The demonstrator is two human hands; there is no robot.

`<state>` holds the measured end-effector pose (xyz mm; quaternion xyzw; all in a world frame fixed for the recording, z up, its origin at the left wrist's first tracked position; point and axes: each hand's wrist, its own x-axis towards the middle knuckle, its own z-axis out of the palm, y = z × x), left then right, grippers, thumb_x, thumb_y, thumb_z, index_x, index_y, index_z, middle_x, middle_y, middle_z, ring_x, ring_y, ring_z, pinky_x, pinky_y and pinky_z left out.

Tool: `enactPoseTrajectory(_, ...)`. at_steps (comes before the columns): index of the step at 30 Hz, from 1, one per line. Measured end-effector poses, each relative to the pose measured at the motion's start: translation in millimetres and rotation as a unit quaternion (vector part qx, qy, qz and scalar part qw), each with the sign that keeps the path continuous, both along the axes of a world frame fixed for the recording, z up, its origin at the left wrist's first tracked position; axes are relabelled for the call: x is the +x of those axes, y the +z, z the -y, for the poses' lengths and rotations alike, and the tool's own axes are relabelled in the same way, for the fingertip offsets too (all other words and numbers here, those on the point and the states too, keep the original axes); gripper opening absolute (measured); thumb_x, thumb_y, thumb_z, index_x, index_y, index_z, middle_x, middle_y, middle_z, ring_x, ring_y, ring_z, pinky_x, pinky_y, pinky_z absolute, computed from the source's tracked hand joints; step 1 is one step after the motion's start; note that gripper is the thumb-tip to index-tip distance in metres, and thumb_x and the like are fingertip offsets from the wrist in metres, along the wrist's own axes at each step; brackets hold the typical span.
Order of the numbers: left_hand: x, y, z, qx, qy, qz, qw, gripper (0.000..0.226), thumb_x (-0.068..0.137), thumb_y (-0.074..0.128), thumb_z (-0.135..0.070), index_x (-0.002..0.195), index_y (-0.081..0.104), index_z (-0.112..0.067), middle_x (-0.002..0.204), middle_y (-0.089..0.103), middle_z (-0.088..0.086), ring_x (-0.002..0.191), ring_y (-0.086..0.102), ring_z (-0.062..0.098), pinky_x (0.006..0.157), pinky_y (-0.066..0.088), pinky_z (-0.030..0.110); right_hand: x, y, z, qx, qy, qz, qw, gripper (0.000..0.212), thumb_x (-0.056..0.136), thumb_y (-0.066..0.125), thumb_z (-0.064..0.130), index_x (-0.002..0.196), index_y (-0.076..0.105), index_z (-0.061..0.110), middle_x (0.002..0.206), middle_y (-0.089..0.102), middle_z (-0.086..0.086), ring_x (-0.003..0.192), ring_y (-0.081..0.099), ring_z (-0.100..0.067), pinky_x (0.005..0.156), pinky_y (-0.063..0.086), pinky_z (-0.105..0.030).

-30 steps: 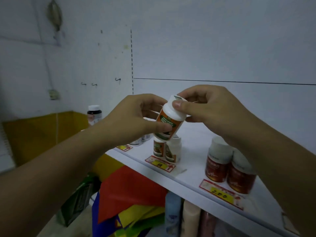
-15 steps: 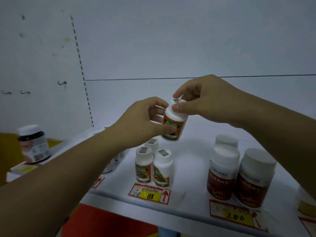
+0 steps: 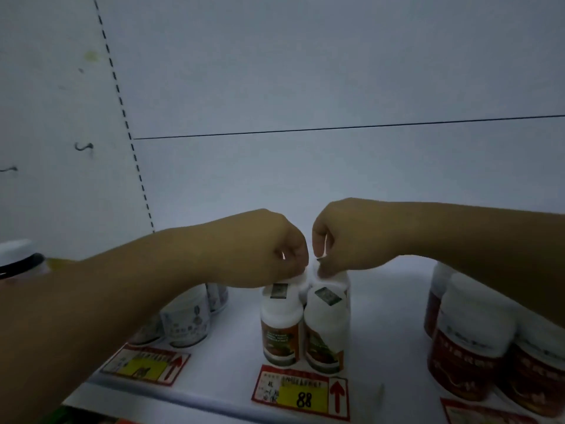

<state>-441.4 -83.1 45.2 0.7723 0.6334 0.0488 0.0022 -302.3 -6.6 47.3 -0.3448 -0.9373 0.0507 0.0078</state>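
**Bottle comes down into the back row**

Nearest, the 88 tag [image 3: 302, 393] lies at the edge of the shelf [image 3: 385, 341]. The two front bottles [image 3: 281, 325] stand upright just behind it, side by side and touching. A second ago the bottle was in the air above them, tilted, with its body in the left hand and its cap under the right. Now both hands are down at shelf level. The bottle [image 3: 340, 280] stands behind the front pair, and only its white top shows over the right one.

The right hand [image 3: 339, 240] has its fingers curled, with the tips pinching that cap. The left hand [image 3: 269, 255] is curled just beside it, above the left front bottle; I cannot tell whether it grips anything.

The placing looks almost done. What remains is to let go and lift away without knocking the front pair. The red jars [image 3: 467, 347] stand well apart on the right, and the wall [image 3: 305, 71] is behind.
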Motion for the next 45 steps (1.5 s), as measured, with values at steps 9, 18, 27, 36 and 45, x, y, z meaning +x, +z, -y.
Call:
enactPoseTrajectory(9, -16.3, -0.7, -11.2, -0.029, -0.079, 0.006, 0.996, 0.022, 0.092, 0.051, -0.030, 0.106, 0.068, -0.030, 0.080, 0.056, -0.025, 0.073, 0.054, -0.008, 0.059, 0.038, -0.003, 5.1, -7.9, 11.6, -0.018, -0.066, 0.024, 0.997, 0.021, 0.085, 0.062, 0.039, 0.100, 0.061, 0.024, 0.107, 0.063, 0.007, 0.100, 0.058, -0.013, 0.086, 0.049, -0.028)
enactPoseTrajectory(18, -20.2, 2.7, -16.4, -0.055, -0.110, -0.023, 0.992, 0.020, 0.089, 0.055, -0.038, 0.100, 0.070, -0.029, 0.098, 0.065, -0.018, 0.086, 0.058, -0.001, 0.072, 0.043, 0.012, 25.9, -7.7, 27.4, 0.030, -0.144, 0.011, 0.989, 0.047, 0.092, 0.048, 0.048, 0.133, 0.049, 0.025, 0.137, 0.053, 0.002, 0.123, 0.048, -0.017, 0.097, 0.037, -0.029)
enactPoseTrajectory(27, 62.7, 37.4, -16.3, -0.014, -0.058, -0.089, 0.994, 0.064, 0.090, 0.030, -0.061, 0.146, 0.026, -0.031, 0.157, 0.023, -0.007, 0.147, 0.012, 0.018, 0.118, 0.015, 0.038, 132.0, 13.0, 57.5, 0.127, -0.200, 0.001, 0.971, 0.069, 0.092, 0.044, 0.052, 0.150, 0.018, 0.026, 0.161, 0.010, -0.001, 0.148, 0.003, -0.018, 0.118, 0.010, -0.039)
enactPoseTrajectory(36, 262.1, 24.3, -19.7, -0.002, -0.079, -0.036, 0.996, 0.067, 0.093, 0.022, -0.060, 0.149, 0.020, -0.025, 0.160, 0.016, -0.002, 0.148, 0.003, 0.022, 0.119, 0.005, 0.042, 300.3, -5.0, 101.4, 0.141, -0.235, 0.036, 0.961, 0.069, 0.094, 0.038, 0.052, 0.151, 0.013, 0.022, 0.161, 0.008, -0.006, 0.148, 0.002, -0.023, 0.117, 0.009, -0.042)
enactPoseTrajectory(45, 403.2, -17.2, -29.5, -0.034, -0.188, 0.028, 0.981, 0.054, 0.095, 0.031, -0.053, 0.141, 0.037, -0.025, 0.150, 0.039, 0.006, 0.132, 0.040, 0.025, 0.111, 0.030, 0.036, 432.7, -42.6, 93.3, 0.076, -0.271, 0.037, 0.959, 0.070, 0.092, 0.043, 0.052, 0.151, 0.016, 0.024, 0.160, 0.012, -0.004, 0.146, 0.012, -0.023, 0.117, 0.019, -0.042)
